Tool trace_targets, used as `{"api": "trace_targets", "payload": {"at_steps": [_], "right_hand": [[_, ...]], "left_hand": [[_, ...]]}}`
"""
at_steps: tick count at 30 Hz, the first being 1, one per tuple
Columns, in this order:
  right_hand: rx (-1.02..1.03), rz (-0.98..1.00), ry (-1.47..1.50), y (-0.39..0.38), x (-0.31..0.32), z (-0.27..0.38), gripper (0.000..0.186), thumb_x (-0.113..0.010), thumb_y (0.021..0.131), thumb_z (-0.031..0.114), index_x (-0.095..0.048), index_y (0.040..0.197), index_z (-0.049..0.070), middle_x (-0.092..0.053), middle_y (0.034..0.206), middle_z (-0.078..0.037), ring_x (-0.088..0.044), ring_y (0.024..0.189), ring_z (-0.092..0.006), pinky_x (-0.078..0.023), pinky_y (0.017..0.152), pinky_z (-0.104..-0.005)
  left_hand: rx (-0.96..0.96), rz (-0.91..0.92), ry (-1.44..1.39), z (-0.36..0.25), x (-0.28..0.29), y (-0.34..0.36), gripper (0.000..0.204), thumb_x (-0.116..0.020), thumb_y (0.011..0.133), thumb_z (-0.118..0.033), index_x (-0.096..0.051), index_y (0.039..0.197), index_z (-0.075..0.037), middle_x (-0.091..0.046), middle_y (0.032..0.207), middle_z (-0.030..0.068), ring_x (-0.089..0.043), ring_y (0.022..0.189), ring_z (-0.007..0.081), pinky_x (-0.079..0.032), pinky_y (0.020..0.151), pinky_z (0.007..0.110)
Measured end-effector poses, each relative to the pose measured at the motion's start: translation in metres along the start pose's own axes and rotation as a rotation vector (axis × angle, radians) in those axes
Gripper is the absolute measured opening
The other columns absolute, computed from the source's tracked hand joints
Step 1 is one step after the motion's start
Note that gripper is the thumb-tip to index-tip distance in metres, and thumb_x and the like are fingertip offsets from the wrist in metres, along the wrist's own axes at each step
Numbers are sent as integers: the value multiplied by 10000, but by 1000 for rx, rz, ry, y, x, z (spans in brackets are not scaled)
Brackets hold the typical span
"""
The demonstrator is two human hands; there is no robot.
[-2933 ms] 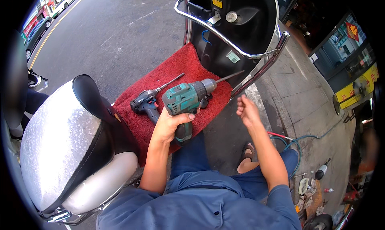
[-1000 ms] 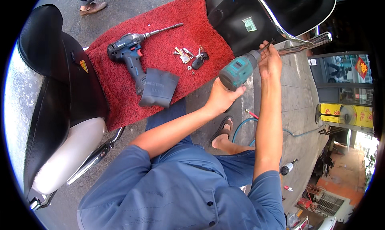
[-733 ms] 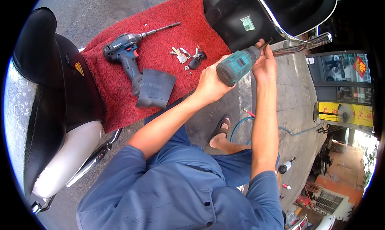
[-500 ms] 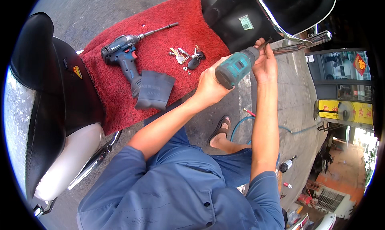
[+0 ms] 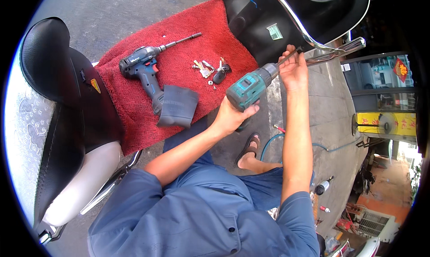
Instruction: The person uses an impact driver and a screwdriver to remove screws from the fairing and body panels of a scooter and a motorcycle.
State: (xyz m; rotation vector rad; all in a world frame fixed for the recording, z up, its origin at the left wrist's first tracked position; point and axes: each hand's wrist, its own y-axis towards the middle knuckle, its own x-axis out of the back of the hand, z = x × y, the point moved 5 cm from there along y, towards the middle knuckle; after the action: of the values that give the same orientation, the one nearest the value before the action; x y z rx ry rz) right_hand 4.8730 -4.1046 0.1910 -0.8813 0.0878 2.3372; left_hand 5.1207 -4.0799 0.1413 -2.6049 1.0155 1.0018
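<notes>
My left hand is wrapped round the grip of a teal and black cordless drill, which points up and to the right. From its chuck a long dark driver bit runs to the fingers of my right hand. Those fingers are curled at the bit's far end, palm turned up, close to a dark tip beside a chrome tube. What the tip touches is too small to make out. Behind the tube is a glossy black panel with a pale sticker.
A red towel carries a dark blue cordless driver with a long bit, a black rubber piece over its base, keys and small hardware. A black seat stands left. A blue hose crosses the floor.
The drill and my left hand have drawn back down and to the left, away from the tube. More of the bit now shows between chuck and right fingers. My right hand has barely moved.
</notes>
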Motion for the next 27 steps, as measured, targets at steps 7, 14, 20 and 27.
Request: {"api": "trace_targets", "payload": {"at_steps": [7,14,20,27], "right_hand": [[-146,20,-87,2,-21,-78,231,-484,1038,277,-627,1017,97,-696,897,-56,-659,777,-165,-546,701,-328],[-344,-57,-230,-4,-33,-183,138,-581,1000,220,-616,964,92,-694,851,-66,-650,728,-156,-515,642,-299],[-333,-169,-180,27,-14,-192,166,-562,1004,229,-604,946,79,-683,833,-55,-643,673,-138,-536,566,-289],[-144,308,-1141,-57,-59,-134,633,-631,955,363,-388,1430,24,-658,1102,-142,-661,871,-186,-538,752,-319]], "left_hand": [[124,-148,129,-21,37,-71,516,-692,838,-7,-534,1329,-11,-622,1288,113,-630,1102,185,-506,943,337],[225,-393,-92,-51,55,-105,559,-675,828,8,-508,1359,-35,-602,1267,97,-620,1085,182,-485,968,339],[249,-362,-90,-70,36,-116,584,-666,844,14,-472,1391,-45,-584,1295,87,-607,1107,182,-475,976,340],[118,-292,50,-79,30,-92,529,-673,880,-87,-477,1368,-27,-573,1287,99,-555,1193,179,-427,1019,336]]}}
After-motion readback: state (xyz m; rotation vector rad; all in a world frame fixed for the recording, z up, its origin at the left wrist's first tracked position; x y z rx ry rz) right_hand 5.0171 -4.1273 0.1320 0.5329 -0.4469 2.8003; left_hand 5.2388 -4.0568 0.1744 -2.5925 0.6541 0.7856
